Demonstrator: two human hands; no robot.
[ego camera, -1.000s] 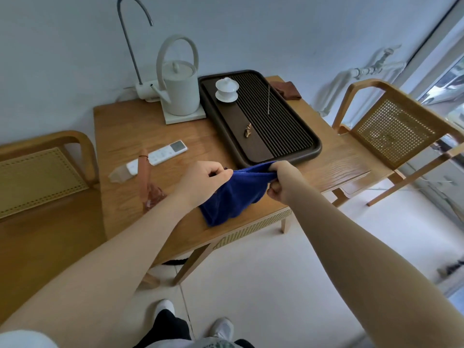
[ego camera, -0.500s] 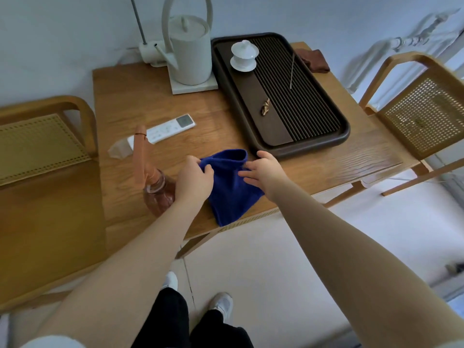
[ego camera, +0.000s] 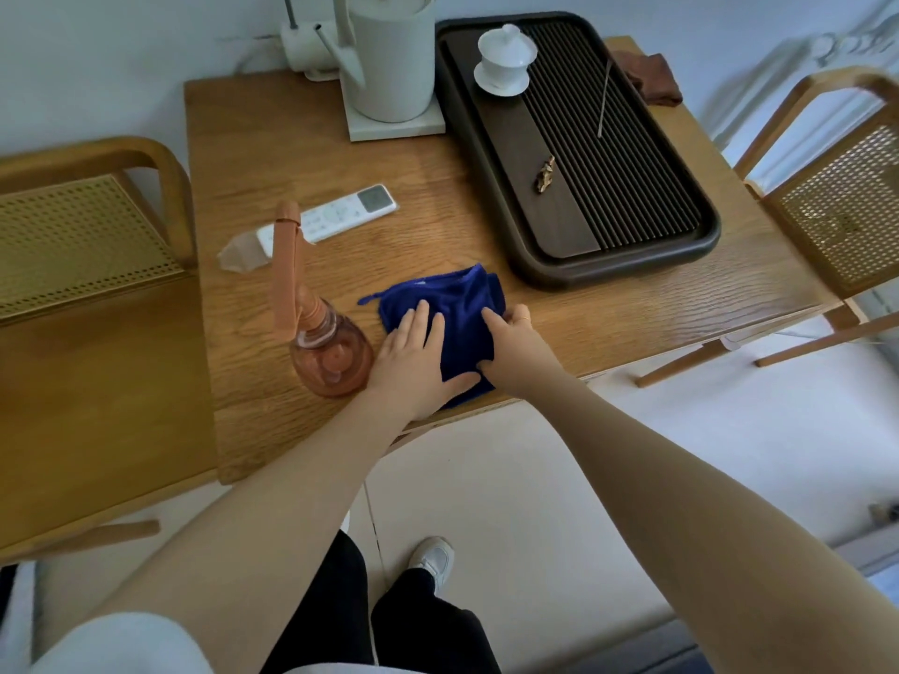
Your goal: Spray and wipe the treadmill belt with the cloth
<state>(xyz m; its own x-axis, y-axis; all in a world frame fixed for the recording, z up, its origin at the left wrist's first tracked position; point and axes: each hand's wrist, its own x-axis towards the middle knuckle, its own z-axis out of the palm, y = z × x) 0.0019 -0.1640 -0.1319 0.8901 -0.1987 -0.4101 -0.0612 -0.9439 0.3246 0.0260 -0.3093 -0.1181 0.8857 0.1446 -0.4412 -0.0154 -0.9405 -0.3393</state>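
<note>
A blue cloth (ego camera: 457, 304) lies folded on the wooden table (ego camera: 272, 138) near its front edge. My left hand (ego camera: 413, 352) presses flat on the cloth's left half with straight fingers. My right hand (ego camera: 511, 338) holds the cloth's right edge, its fingers bent over it and the thumb along the near side. An orange translucent spray bottle (ego camera: 331, 352) with a tall orange trigger head stands upright just left of my left hand, close to it. No treadmill is in view.
A white remote (ego camera: 335, 216) and a clear crystal lie behind the bottle. A white kettle (ego camera: 389, 60) and a dark tea tray (ego camera: 608, 226) with a lidded cup (ego camera: 503, 53) stand further back. Wooden chairs flank the table (ego camera: 82, 235) (ego camera: 836, 201).
The cloth went from being held up between both hands to lying folded on the table. My left hand has flattened onto it. The view has dipped and come closer to the table.
</note>
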